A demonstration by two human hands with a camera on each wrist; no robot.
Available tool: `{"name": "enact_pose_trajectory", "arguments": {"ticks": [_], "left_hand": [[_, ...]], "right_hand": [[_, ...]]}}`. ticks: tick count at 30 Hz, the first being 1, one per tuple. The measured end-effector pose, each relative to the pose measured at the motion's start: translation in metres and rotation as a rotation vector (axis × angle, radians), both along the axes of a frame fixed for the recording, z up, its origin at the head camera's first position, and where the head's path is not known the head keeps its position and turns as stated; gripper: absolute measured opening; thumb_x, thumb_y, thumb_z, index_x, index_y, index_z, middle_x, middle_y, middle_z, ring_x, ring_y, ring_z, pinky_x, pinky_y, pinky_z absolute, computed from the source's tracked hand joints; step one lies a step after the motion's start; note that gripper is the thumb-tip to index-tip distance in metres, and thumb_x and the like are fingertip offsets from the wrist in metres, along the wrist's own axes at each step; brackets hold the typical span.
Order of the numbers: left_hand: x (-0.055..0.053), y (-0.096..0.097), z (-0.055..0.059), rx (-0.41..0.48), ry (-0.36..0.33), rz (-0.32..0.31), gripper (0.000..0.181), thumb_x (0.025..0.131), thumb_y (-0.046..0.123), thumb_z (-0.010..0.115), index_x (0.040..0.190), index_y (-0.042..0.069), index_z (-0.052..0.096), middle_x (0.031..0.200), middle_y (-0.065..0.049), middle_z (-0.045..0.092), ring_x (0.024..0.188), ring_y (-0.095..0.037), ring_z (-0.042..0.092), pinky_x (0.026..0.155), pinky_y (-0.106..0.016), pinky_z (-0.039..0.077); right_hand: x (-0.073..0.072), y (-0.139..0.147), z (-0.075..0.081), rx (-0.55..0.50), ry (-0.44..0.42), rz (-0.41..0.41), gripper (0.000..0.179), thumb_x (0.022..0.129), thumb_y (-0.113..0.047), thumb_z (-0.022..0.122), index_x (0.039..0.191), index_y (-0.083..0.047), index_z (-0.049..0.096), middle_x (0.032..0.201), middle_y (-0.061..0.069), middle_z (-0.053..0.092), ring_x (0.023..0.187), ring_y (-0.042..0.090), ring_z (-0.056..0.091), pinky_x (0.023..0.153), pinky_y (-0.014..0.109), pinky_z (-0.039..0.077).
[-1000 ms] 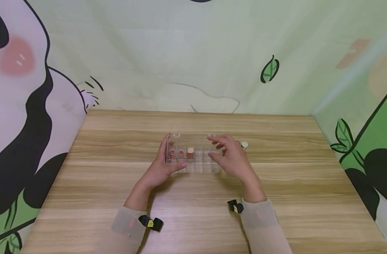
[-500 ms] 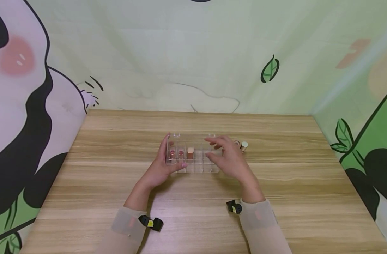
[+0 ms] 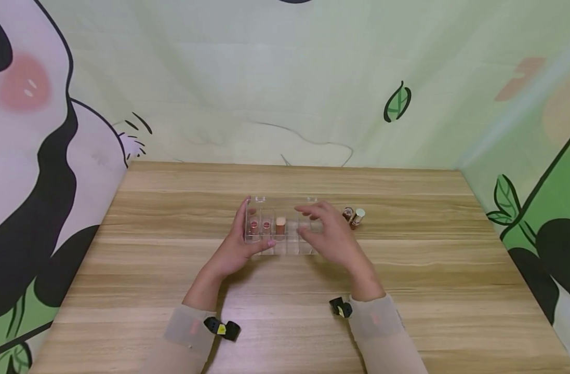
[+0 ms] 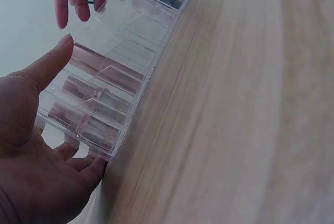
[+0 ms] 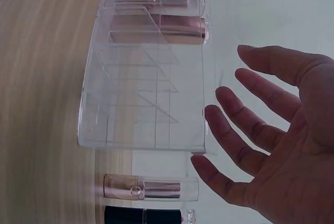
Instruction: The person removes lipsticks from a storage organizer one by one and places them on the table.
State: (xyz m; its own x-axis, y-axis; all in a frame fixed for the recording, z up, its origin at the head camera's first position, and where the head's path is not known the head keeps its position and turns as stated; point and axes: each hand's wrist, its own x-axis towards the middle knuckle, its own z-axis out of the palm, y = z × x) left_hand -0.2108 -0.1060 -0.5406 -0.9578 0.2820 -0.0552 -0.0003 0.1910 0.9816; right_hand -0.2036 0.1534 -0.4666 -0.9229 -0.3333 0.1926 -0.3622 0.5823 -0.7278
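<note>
The left hand (image 3: 234, 250) grips the clear case (image 3: 292, 246) by its left end on the table (image 3: 285, 317), likely steadying it; slots prop three lipsticks (image 3: 280, 226); the right hand (image 3: 335, 236), fingers wide, holding nothing, hovers at the right part; two tubes (image 3: 357, 218) stand just beyond

The wood-grain surface (image 3: 289, 301) meets a wrinkled pale green wall (image 3: 247, 78) at twelve o'clock; a cartoon panda (image 3: 55, 150) fills nine, a printed leaf (image 3: 398, 103) two. Soft glare (image 3: 252, 335) whitens six.
</note>
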Motion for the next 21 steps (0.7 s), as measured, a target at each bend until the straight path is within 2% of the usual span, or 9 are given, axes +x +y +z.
{"name": "enact_pose_trajectory", "arguments": {"ticks": [7,15,21], "left_hand": [[0.0,0.0,0.001,-0.003,0.002,0.002,0.122,0.089,0.03,0.091,0.168,0.052,0.0,0.173,-0.01,0.02,0.156,-0.042,0.029,0.126,-0.066,0.019],[0.001,0.0,0.002,-0.005,-0.004,0.003,0.122,0.088,0.031,0.091,0.167,0.054,0.0,0.175,-0.011,0.018,0.158,-0.042,0.024,0.127,-0.067,0.015],[0.002,0.0,0.002,-0.007,-0.005,0.004,0.122,0.088,0.032,0.091,0.167,0.054,0.0,0.175,-0.011,0.018,0.159,-0.042,0.023,0.127,-0.068,0.015]], "right_hand": [[0.003,-0.007,0.001,0.047,-0.004,-0.023,0.044,0.096,-0.016,0.081,0.139,-0.013,0.071,0.133,0.011,0.066,0.119,0.037,0.064,0.099,0.056,0.051],[0.005,-0.015,-0.001,0.09,-0.002,-0.063,0.044,0.096,-0.021,0.08,0.139,-0.014,0.072,0.137,0.01,0.066,0.126,0.034,0.061,0.105,0.059,0.038],[0.005,-0.019,-0.002,0.095,-0.003,-0.093,0.045,0.095,-0.02,0.082,0.139,-0.014,0.072,0.136,0.01,0.066,0.128,0.034,0.06,0.104,0.058,0.036]]}}
